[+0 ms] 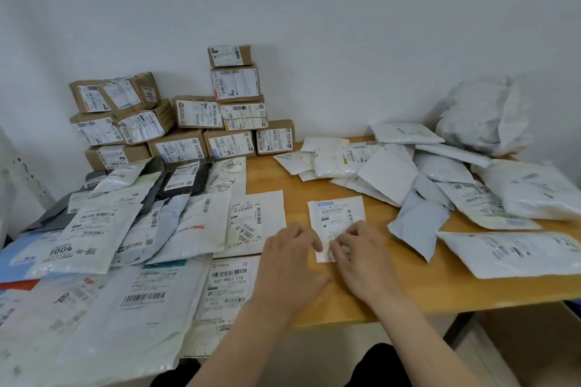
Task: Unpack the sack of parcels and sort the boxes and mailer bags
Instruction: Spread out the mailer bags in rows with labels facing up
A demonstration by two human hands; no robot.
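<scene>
A small white mailer bag (338, 217) lies label-up in the middle of the wooden table (393, 292). My left hand (290, 264) rests with straight fingers on its lower left corner. My right hand (358, 256) lies on its lower right part, fingers curled at the bag's edge. Brown cardboard boxes (188, 122) with labels are stacked against the wall at the back left. Flat mailer bags (125, 245), white, grey and black, lie label-up in overlapping rows on the left. A loose heap of white mailer bags (440, 185) covers the right side.
A crumpled white sack (484, 116) sits at the back right corner against the wall. The table's front edge runs below my wrists, with a brown box (540, 352) on the floor under the right side.
</scene>
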